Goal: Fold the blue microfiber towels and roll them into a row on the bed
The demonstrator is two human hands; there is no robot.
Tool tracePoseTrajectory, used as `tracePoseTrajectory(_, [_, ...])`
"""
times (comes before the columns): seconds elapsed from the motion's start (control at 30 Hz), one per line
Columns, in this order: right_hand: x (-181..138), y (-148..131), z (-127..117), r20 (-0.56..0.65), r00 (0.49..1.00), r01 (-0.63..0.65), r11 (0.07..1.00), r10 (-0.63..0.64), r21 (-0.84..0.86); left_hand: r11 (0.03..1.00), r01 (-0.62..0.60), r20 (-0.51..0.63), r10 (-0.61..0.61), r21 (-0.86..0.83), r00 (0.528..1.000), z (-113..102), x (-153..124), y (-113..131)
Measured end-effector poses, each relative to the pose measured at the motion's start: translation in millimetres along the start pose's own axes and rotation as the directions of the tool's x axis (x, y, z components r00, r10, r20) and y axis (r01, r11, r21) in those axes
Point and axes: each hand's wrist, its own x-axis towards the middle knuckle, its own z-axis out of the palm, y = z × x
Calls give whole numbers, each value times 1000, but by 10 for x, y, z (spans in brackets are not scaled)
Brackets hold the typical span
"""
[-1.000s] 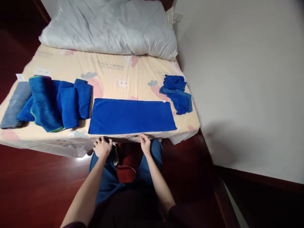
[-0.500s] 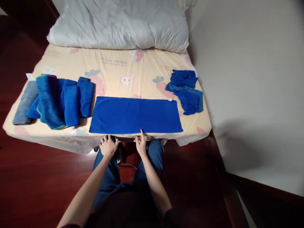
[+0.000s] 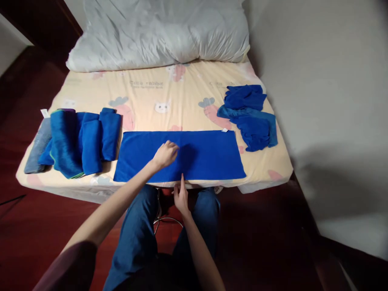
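A blue towel, doubled into a long flat rectangle with a small white tag on its far edge, lies along the front of the bed. Above its middle hovers my left hand, fingers curled down and together, with a shadow on the cloth beside it. I see nothing in that hand, though its fingertips are partly hidden. My right hand is at the towel's near edge, its index finger stretched out and touching the edge near the middle. The other fingers are partly bent and hold nothing visible.
Several rolled or folded towels, blue, teal and grey, lie together at the left. Crumpled blue cloths are heaped at the right. A grey-white quilt covers the far end of the patterned bed sheet. A wall stands at the right.
My left hand has moved from the bed's front edge up and right over the towel, its fingers now drawn together. My right index finger stays at the near edge. The view has shifted slightly.
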Motion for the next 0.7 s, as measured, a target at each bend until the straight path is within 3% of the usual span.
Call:
tracePoseTrajectory(0.1, [-7, 14, -6, 43, 999, 5, 1000, -6, 30, 996, 73, 62, -76, 53, 995, -143, 930, -53])
tracePoseTrajectory(0.23, [-11, 23, -15, 66, 998, 6, 997, -12, 80, 968, 239, 244, -251, 78, 937, -73, 1569, -151])
tracePoseTrajectory(0.53, [-28, 61, -64, 109, 994, -7, 993, -6, 118, 916, 397, 270, -397, 57, 877, 119, 1863, -407])
tracePoseTrajectory(0.7, [-88, 47, -85, 107, 993, 28, 991, -43, 134, 886, 448, 246, -411, -116, 878, 105, 1826, -497])
